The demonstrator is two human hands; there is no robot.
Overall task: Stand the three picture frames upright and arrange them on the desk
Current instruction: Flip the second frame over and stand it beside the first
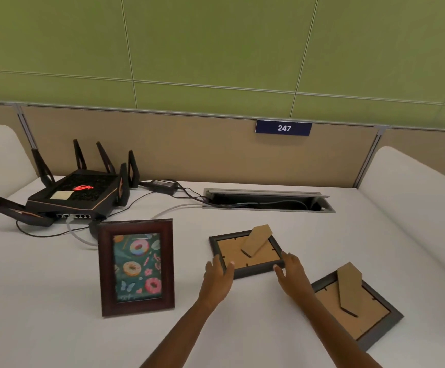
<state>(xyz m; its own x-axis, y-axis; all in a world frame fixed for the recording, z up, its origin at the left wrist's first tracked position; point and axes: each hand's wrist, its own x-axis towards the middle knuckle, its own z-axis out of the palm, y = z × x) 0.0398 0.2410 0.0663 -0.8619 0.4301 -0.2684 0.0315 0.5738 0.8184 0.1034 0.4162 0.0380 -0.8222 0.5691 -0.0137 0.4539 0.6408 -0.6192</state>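
Note:
A dark red picture frame (136, 266) with a doughnut print stands upright at the centre left of the white desk (43, 301). In the middle a dark grey frame (245, 252) lies face down, its brown back showing and its cardboard stand flipped up. My left hand (217, 274) grips that frame's near left corner. My right hand (291, 269) touches its near right corner, fingers spread along the edge. A third grey frame (359, 309) lies face down at the right, stand raised, partly behind my right forearm.
A black router (75, 195) with several antennas sits at the back left, cables trailing around it and a power brick (160, 185) behind. An open cable slot (266, 201) runs along the back. White padded dividers (412, 187) flank the desk; a beige partition carries a sign 247 (283, 128).

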